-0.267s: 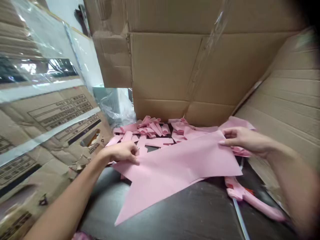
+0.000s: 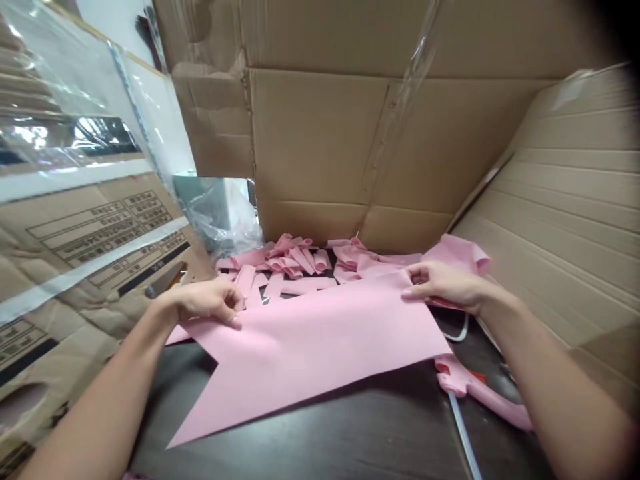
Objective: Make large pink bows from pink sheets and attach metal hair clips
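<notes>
A large pink sheet point(image 2: 320, 353) with a V-shaped notch at its left end spans the space between my two hands, over a dark table point(image 2: 360, 433). My left hand point(image 2: 217, 303) pinches its upper left edge between thumb and fingers. At the upper right corner, my right hand point(image 2: 430, 283) grips the sheet the same way. Just right of the sheet lies a pink glue gun point(image 2: 480, 390) with a clear glue stick point(image 2: 464, 433) sticking out of it.
Behind the sheet lie rolled and flat pink strips point(image 2: 295, 260), with crumpled pink pieces point(image 2: 455, 253) at the right. Cardboard walls point(image 2: 320, 133) rise at the back and right. A printed carton point(image 2: 110, 233) stands left, near a clear plastic bag point(image 2: 225, 213).
Both hands have moved left in view with the pink sheet, which now looks flatter and more stretched out. The view has shifted slightly.
</notes>
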